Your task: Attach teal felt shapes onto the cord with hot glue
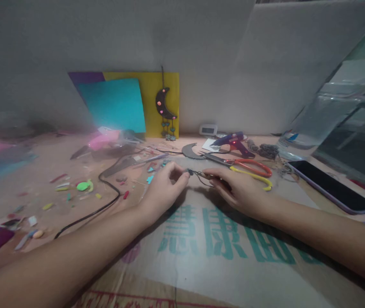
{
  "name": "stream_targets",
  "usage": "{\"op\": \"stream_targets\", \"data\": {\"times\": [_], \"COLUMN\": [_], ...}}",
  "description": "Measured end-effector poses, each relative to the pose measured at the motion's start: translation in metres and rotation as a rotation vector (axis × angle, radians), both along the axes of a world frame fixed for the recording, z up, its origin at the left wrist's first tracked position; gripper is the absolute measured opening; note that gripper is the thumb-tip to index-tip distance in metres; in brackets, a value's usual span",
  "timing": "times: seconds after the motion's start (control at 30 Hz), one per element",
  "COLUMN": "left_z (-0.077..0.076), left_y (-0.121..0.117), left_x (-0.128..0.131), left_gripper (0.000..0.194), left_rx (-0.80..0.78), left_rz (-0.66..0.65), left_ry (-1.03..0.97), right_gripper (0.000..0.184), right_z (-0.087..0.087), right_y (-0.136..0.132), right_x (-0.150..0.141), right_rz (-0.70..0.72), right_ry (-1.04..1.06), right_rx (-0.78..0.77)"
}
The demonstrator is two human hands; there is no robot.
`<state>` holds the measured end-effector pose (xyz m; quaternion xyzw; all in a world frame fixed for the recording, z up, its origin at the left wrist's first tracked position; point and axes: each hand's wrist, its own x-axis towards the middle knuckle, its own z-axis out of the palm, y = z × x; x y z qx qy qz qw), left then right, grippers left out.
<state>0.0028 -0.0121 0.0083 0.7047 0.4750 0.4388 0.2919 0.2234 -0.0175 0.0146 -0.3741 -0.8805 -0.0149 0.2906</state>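
Over a white sheet with green lettering (221,239), my two hands meet nearly fingertip to fingertip. Thumb and forefinger of my left hand (161,192) pinch a small dark piece (190,171), too small to make out fully. My right hand (236,186) is closed on a thin metal-tipped tool (203,174), its tip pointing at that piece; the rest is hidden in my fingers. A thin dark strand (204,182) loops below the tool. Just beyond lies a grey crescent cutout (191,150), beside scissors (256,167) with orange and yellow handles.
A glue gun (232,141) with a red light lies behind the scissors, near grey yarn (267,149). At right is a phone (333,186). Colourful scraps (83,186) and a black cable (113,194) spread leftward. A decorated crescent (162,104) hangs before a yellow sheet (173,81).
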Motion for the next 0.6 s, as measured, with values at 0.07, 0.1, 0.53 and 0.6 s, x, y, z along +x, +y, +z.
{"op": "stream_targets", "data": {"times": [0.07,0.1,0.53,0.6], "left_z": [0.001,0.001,-0.002,-0.006], "left_y": [0.000,0.000,0.003,0.006], "left_x": [0.000,0.000,0.000,0.000], "left_gripper": [0.016,0.016,0.017,0.018], "left_rx": [-0.010,-0.021,-0.045,-0.049], "left_rz": [0.003,0.007,0.004,-0.012], "left_ry": [-0.006,-0.006,-0.062,-0.082], "right_gripper": [0.029,0.028,0.029,0.028], "right_z": [0.001,0.001,0.006,0.007], "right_y": [-0.001,-0.001,-0.004,-0.007], "right_x": [0.000,0.000,-0.001,-0.002], "right_rz": [0.006,0.006,0.093,0.135], "right_ry": [0.004,0.004,-0.116,-0.071], "right_rx": [0.018,0.025,0.247,0.229]}}
